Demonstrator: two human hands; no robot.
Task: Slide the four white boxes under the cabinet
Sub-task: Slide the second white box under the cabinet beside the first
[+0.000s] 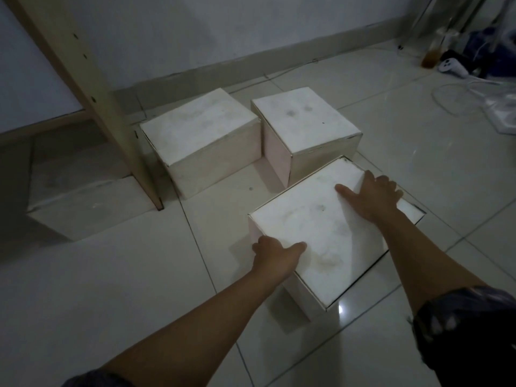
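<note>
Matt, smudged white cardboard boxes (315, 230) sit on glossy floor tiles (111, 289) beside a pale wooden cabinet (92, 88).

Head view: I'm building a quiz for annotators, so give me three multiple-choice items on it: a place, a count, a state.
1. Where is the box under the hands?
A. Under the cabinet
B. Out in the open, nearest the camera
C. Stacked on another box

2. How many white boxes show?
A. Two
B. Three
C. Four

3. What are the hands doing?
A. Both clasp the nearest box
B. Both hang free
C. Only the left touches a box

Key:
1 B: the nearest box lies right of the cabinet side panel, with no box under it.
2 C: with it show the shadowed box left of the panel, the middle box and the far box.
3 A: the left hand and right hand each hold an edge.
</note>
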